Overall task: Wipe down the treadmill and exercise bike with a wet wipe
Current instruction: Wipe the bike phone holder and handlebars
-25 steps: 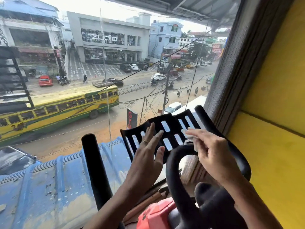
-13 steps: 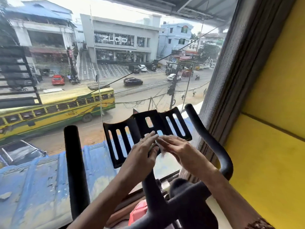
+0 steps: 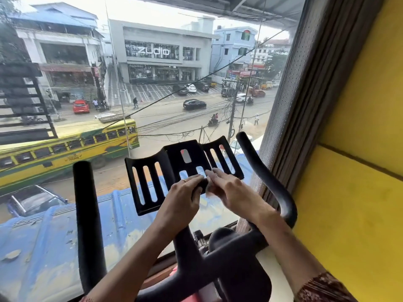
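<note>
The exercise bike's black slotted holder tray (image 3: pixel 150 182) stands in front of me between two black handlebar grips, one at the left (image 3: pixel 87 214) and one curved at the right (image 3: pixel 268 177). My left hand (image 3: pixel 181 203) grips the tray's lower middle edge, fingers curled over it. My right hand (image 3: pixel 231 192) presses flat against the tray's lower right part, next to the left hand. A small pale wet wipe (image 3: pixel 208 188) shows only as a blurred sliver under the right fingers.
A large glass window (image 3: pixel 109 105) is just beyond the bike, with a street, a yellow-green bus and a blue roof outside. A yellow padded wall (image 3: pixel 359 171) and a brown window frame (image 3: pixel 305 105) close the right side. Red bike body (image 3: pixel 174 270) below.
Both hands have stayed together at the tray's lower middle. The right hand slid left from the tray's right wing a second ago. My view has shifted slightly.
</note>
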{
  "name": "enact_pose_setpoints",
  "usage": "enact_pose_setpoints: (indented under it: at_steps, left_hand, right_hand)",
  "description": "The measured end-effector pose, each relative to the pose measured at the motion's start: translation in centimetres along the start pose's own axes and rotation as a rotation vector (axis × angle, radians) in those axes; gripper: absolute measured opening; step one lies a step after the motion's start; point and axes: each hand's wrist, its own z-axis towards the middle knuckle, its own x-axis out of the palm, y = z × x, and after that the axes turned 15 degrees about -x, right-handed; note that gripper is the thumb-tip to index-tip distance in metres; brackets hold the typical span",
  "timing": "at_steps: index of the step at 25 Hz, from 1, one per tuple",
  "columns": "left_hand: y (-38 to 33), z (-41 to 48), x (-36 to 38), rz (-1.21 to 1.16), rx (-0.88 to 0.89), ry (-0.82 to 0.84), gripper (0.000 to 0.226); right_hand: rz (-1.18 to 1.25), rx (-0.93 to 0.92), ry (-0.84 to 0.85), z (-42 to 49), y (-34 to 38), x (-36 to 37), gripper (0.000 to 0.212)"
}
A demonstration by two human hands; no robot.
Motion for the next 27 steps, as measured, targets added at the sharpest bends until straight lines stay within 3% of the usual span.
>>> enact_pose_setpoints:
  at_steps: [4,8,10,12,14,17,19,23,24,25,27]
  left_hand:
    - [-0.4,0.4,0.4,0.151,0.098,0.047,0.034]
    - [-2.3,0.9,1.3,0.245,0.199,0.123,0.031]
    - [-2.8,1.1,1.8,0.256,0.203,0.113,0.032]
    - [-2.9,1.0,1.9,0.260,0.200,0.085,0.032]
    - [-2.4,0.9,2.4,0.324,0.229,0.077,0.036]
    - [-1.9,0.8,2.9,0.429,0.258,0.042,0.047]
    - [-2.0,0.9,3.3,0.369,0.252,0.085,0.047]
    - [-2.0,1.0,3.5,0.327,0.317,0.119,0.047]
    - [-1.8,1.0,3.5,0.318,0.313,0.116,0.045]
    - [-1.6,1.0,3.5,0.304,0.302,0.110,0.043]
    - [-1.7,1.1,3.7,0.267,0.272,0.114,0.039]
  right_hand:
    - [-0.028,0.044,-0.167,-2.9,-2.2,0.6,0.050]
    - [-0.346,0.318,0.074,-6.2,-0.5,-2.5,0.031]
    - [-0.258,0.322,0.007,-5.9,-0.6,-3.6,0.035]
    - [0.042,0.255,-0.053,-4.6,-1.2,-2.9,0.059]
    - [0.196,0.215,-0.064,-3.6,-1.7,-0.5,0.065]
    - [0.086,0.233,-0.272,-4.7,-1.7,1.4,0.049]
    - [0.006,0.213,-0.338,-6.9,-1.0,1.3,0.045]
    - [-0.114,0.293,-0.025,-11.8,-0.1,-0.9,0.037]
    - [-0.097,0.311,-0.012,-12.3,-0.1,-1.8,0.029]
    - [-0.072,0.314,-0.083,-12.3,-0.2,-2.4,0.025]
    - [-0.020,0.278,-0.283,-10.8,-0.6,-2.0,0.035]
